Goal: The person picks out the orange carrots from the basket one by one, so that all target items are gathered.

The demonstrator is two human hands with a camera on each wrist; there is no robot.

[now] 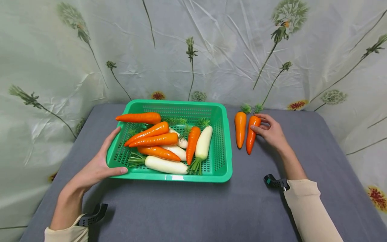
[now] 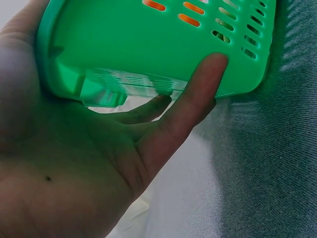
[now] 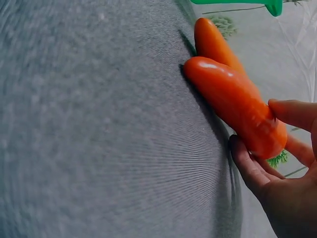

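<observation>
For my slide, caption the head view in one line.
Left hand touching a green basket of orange carrots and white radishes, right hand pinching another carrot outside the basket.

On my feed the green basket [image 1: 221, 141] looks like smooth moulded plastic with a soft sheen, its walls slotted. The carrots inside [image 1: 155, 139] shine like glossy, lacquered plastic, with hard highlights. The right wrist view shows me the same slick finish on the held carrot [image 3: 233, 96], faintly rippled near its thick end. I see a quieter gloss on the smooth white radishes [image 1: 167, 164]; the leafy tufts [image 1: 246, 108] look fine and bristly. The tabletop [image 1: 196, 208] wears matt, finely woven cloth. Behind it, I read the backdrop [image 1: 217, 57] as creased, satiny sheeting. The sleeves [image 1: 308, 208] are matt cloth, the straps [image 1: 276, 182] dull and rubbery.
</observation>
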